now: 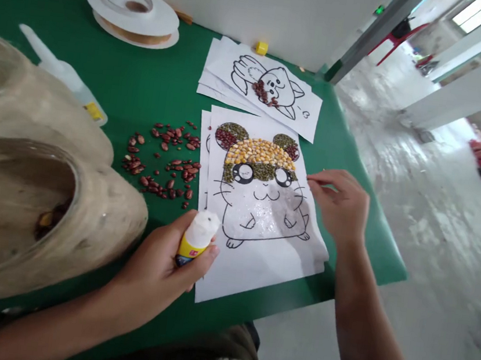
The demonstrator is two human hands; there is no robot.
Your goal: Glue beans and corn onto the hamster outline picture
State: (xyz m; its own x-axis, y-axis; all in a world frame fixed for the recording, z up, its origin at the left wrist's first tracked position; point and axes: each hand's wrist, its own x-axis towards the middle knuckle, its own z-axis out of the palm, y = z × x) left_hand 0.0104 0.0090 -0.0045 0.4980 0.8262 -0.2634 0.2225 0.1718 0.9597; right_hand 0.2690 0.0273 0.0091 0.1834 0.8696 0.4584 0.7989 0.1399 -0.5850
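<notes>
My left hand (165, 258) is wrapped around a glue stick (194, 244) with a yellow label, its white tip pointing up and uncapped. Under it lies a sheet with a hamster drawing (237, 203). Corn kernels (261, 152) and green beans (265, 172) cover the hamster's forehead, and red and green beans fill its ears. The lower face and belly look wet and shiny. At the sheet's right edge my right hand (340, 204) has thumb and forefinger pinched together; what they hold, if anything, is too small to name. Reddish-brown peanuts (174, 169) are scattered left of the sheet.
Behind the hamster lie more sheets with a partly covered fox-like drawing (274, 85). A yellow cap (261, 48) stands near the wall. On the left are a large tan moulded container (102, 198), a white bottle (71, 80) and a white spool (131, 15). The green table (374, 237) ends at right.
</notes>
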